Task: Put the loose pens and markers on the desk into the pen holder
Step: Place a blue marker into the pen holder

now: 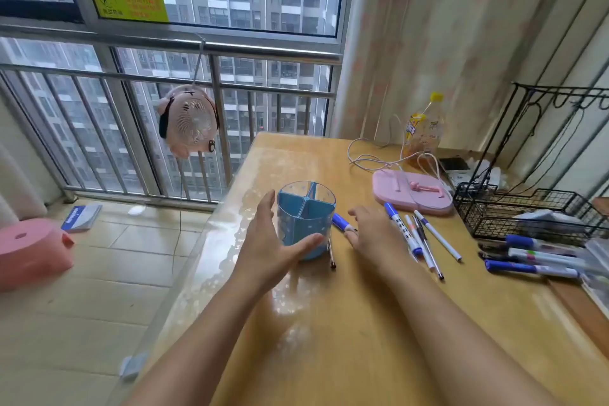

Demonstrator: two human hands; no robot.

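A: We're cupping the pen holder (306, 219) with our left hand (268, 242), fingers spread, right hand (372, 234) open over a blue marker (342, 222).

B: We're risking tipping it, light plastic near the desk (362, 323) edge. It's sitting upright, translucent blue, compartments empty.

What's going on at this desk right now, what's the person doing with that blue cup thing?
A person is tidying pens. The left hand cups the blue pen holder, which looks empty so far. The right hand rests open on the desk over a blue-capped marker, not yet gripping it. More pens and markers lie loose to the right.
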